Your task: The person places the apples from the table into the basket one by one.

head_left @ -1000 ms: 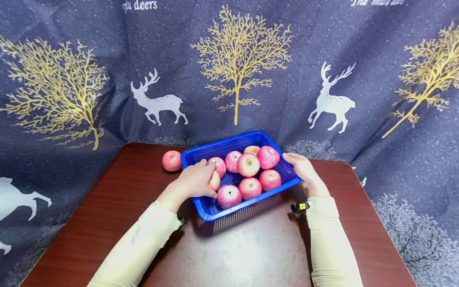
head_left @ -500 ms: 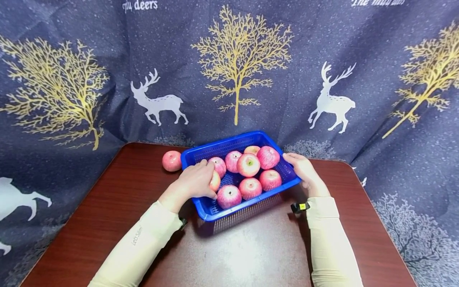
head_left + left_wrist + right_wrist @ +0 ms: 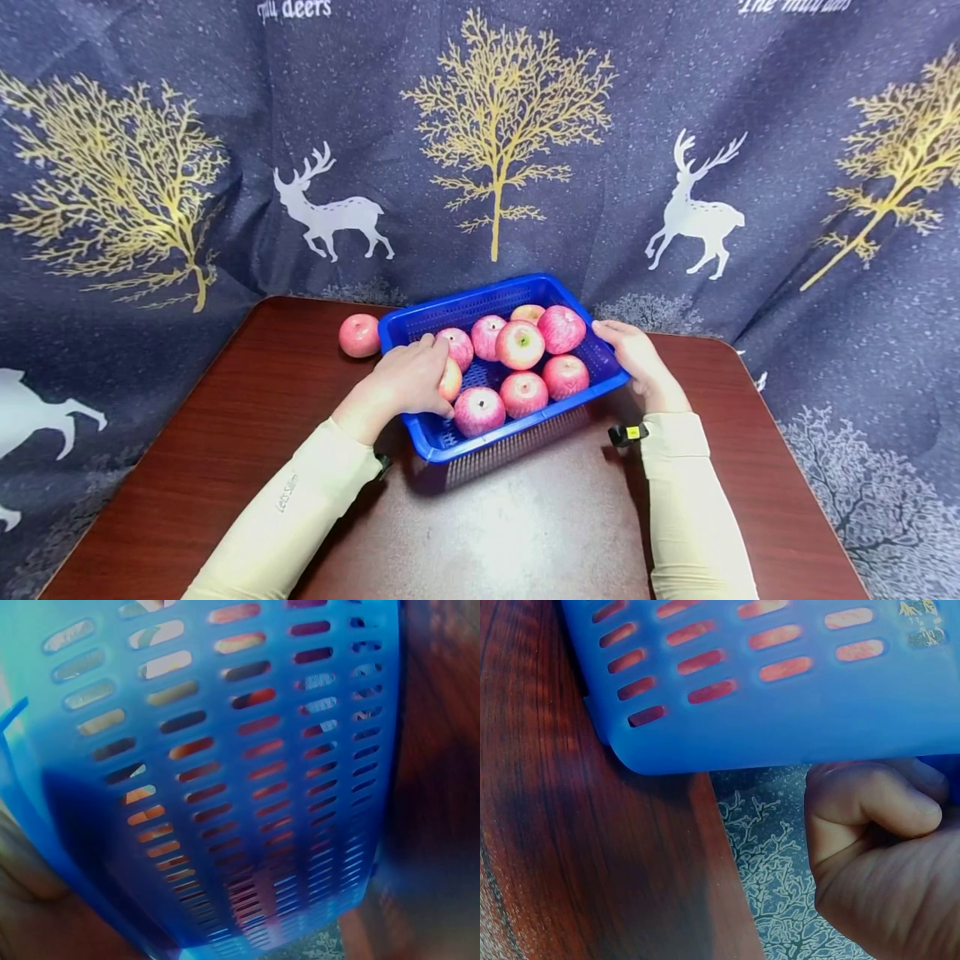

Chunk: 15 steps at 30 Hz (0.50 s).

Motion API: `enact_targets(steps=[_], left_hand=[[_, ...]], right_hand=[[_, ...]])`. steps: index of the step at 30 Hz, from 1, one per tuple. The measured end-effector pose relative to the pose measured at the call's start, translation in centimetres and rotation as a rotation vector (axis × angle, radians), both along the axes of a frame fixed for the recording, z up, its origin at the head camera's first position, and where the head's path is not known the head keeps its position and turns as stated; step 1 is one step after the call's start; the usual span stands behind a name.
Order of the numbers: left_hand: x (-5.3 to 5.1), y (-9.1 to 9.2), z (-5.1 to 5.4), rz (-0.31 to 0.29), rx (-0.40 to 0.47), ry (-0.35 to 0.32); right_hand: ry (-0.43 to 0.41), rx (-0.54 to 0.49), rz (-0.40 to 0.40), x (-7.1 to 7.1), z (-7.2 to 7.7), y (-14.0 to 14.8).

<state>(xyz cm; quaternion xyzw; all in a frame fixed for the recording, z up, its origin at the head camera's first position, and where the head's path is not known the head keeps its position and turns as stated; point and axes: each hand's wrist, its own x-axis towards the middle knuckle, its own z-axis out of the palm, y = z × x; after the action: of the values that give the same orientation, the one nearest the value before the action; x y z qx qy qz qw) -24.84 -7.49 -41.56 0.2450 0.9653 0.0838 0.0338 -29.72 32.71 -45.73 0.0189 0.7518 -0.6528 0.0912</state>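
A blue plastic basket [image 3: 517,423] with slotted walls holds several red apples [image 3: 521,345]. My left hand [image 3: 408,377] reaches over its left rim and grips a yellowish-red apple [image 3: 451,380], which it partly hides. At the right end, my right hand [image 3: 640,360] grips the basket rim. In the right wrist view the curled fingers of that hand [image 3: 885,817] meet the basket's edge. The left wrist view is mostly filled by the basket's slotted outer wall [image 3: 225,787], with apples showing through the slots.
A single apple [image 3: 359,336] lies on the brown table [image 3: 247,400], just outside the basket's left end. Behind the table hangs a dark blue cloth [image 3: 517,225] printed with trees and deer.
Both hands, the basket and the apples stay in practically the same places. Only a very slight shift of the head view shows.
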Motion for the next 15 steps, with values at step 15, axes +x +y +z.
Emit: enact_targets(steps=[15], left_hand=[[-0.4,-1.0,0.3,-0.058,0.074,-0.031]], right_hand=[[0.01,-0.009,-0.007,-0.1,0.0,0.1]])
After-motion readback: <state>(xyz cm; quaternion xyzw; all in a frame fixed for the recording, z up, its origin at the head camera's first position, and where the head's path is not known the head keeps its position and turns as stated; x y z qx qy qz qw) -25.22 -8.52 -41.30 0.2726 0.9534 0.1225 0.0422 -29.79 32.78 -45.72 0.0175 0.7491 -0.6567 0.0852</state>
